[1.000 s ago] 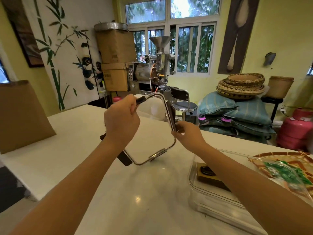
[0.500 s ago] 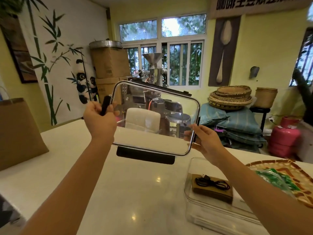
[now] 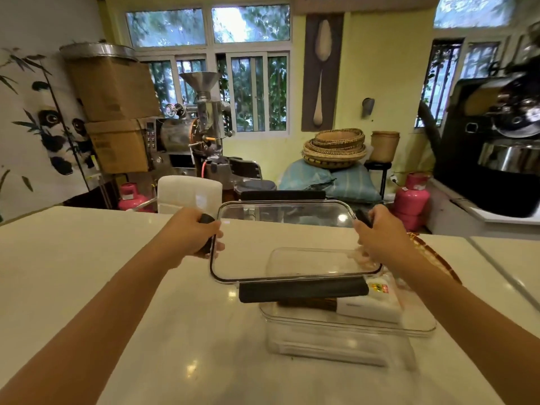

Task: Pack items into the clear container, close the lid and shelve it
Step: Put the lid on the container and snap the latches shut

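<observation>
I hold a clear lid [image 3: 280, 247] with black latch flaps almost flat in the air, a little above and left of the clear container [image 3: 344, 331]. My left hand [image 3: 194, 235] grips the black flap on the lid's left end. My right hand [image 3: 377, 235] grips the right end. The container stands on the white counter at centre right. Inside it lie a white packet [image 3: 377, 302] and a dark flat item, partly hidden behind the lid's near flap [image 3: 301, 290].
A woven patterned tray [image 3: 432, 255] lies on the white counter [image 3: 87, 273] just right of the container, mostly hidden by my right arm. A white box [image 3: 190, 194] stands past the counter's far edge. Behind are a roasting machine, cardboard boxes, pink gas cylinders and stacked baskets.
The lid went from upright in front of me to nearly flat, and came down and rightward over the container. Both hands kept their grip on its ends.
</observation>
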